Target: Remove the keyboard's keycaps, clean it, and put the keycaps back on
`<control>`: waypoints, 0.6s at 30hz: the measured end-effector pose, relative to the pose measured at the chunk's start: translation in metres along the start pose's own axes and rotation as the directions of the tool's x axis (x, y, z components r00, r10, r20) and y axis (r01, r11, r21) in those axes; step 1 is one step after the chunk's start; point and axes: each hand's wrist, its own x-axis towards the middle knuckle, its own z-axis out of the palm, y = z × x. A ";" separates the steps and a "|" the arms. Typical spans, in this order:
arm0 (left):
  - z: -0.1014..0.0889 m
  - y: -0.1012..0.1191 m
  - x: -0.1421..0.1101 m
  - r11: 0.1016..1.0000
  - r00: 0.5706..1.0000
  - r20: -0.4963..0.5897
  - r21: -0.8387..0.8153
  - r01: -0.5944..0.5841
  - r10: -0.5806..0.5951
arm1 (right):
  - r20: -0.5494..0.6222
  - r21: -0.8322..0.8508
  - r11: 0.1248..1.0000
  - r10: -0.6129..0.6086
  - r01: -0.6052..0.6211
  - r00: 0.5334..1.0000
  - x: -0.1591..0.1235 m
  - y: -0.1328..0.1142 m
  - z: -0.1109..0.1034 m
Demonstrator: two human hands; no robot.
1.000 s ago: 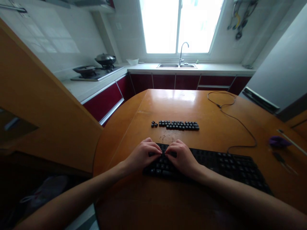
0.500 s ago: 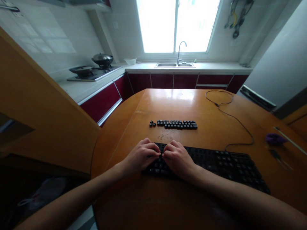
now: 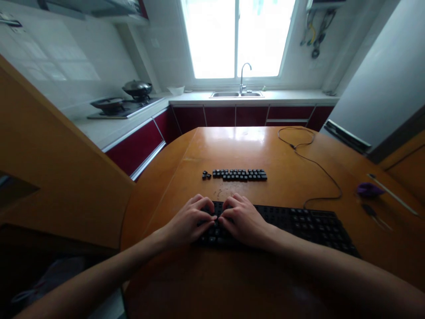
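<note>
A black keyboard (image 3: 299, 226) lies on the wooden table in front of me. Keycaps stand on its right end and along its lower left rows, while part of its upper middle looks bare. Over the left part, my left hand (image 3: 195, 217) is closed, with thumb and forefinger bent down onto the keys. My right hand (image 3: 244, 217) rests just beside it, fingers curled and the tips close to those of the left. Whatever the fingertips pinch is hidden. Beyond the keyboard, loose black keycaps (image 3: 244, 175) are laid out in rows, with several more keycaps (image 3: 206, 175) scattered at their left.
A thin cable (image 3: 318, 164) runs from the keyboard to the table's far right. At the right lie a purple object (image 3: 369, 189), a long thin rod (image 3: 395, 195) and a small wire-ended tool (image 3: 375, 216). Behind the table (image 3: 186, 177) is a counter with a sink (image 3: 226, 94).
The view has shifted slightly, moving the scene left and a little down. My fingers are more bent over the same part of the keyboard. The loose keycaps keep their layout.
</note>
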 end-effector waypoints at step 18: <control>0.037 -0.085 0.107 0.973 0.950 -0.310 0.207 0.100 -0.032 | -0.067 -0.333 0.933 0.118 -0.134 0.991 0.073 0.084 0.008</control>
